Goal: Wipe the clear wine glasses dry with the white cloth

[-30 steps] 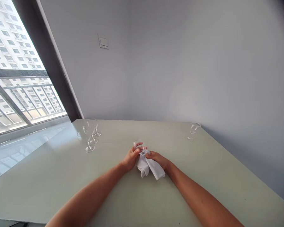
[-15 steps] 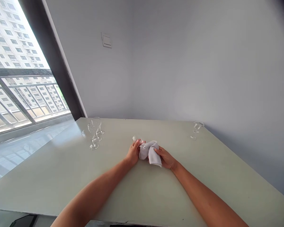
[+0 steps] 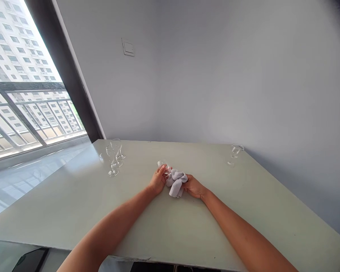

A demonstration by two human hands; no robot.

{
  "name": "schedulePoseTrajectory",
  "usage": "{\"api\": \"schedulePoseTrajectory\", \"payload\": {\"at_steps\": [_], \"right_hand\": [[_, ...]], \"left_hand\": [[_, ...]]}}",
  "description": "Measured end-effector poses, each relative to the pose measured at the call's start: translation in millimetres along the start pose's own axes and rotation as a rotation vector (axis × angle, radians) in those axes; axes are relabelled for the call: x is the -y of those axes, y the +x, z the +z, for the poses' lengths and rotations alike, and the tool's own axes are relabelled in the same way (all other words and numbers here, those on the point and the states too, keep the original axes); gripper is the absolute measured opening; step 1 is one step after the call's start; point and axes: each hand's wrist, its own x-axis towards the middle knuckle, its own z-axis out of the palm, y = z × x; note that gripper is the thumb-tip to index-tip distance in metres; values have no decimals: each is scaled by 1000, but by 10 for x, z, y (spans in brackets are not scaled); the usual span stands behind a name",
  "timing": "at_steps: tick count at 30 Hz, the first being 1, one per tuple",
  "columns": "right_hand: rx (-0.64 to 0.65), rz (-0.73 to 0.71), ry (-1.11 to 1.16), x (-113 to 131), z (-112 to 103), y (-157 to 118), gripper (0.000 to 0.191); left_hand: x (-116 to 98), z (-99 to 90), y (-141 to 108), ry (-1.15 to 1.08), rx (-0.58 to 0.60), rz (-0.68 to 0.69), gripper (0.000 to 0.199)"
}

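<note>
My left hand [image 3: 158, 179] is closed around a clear stemmed glass [image 3: 160, 163], which lies tilted with one end showing past my fingers to the upper left. A pale grey-white cloth [image 3: 176, 185] is bunched against the glass's other end and hides it. My right hand [image 3: 194, 186] grips the cloth from the right side, fingers partly covered by its folds. Both hands are close together over the middle of the table.
Several clear stemmed glasses [image 3: 112, 160] stand grouped at the table's left back. Another clear glass [image 3: 235, 154] stands near the right back edge. The pale table [image 3: 147, 230] meets a grey wall behind; a window is at left.
My right hand has shifted slightly left, and the cloth's hanging fold has swung left with it. The left hand still holds the glass. The view has moved slightly.
</note>
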Motion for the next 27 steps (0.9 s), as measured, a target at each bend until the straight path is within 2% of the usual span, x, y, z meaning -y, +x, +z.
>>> {"api": "schedulePoseTrajectory", "payload": {"at_steps": [13,23,27], "right_hand": [[36,-13,33,-59,-51,58,35],[73,11,66,-42,-33,105,34],[83,23,85,-13,-37,100,35]], "left_hand": [[1,-3,-7,46,-48,8,37],[-24,22,-16,-5,-66,-1,34],[-26,39,-22,-19,-42,-8,34]]}}
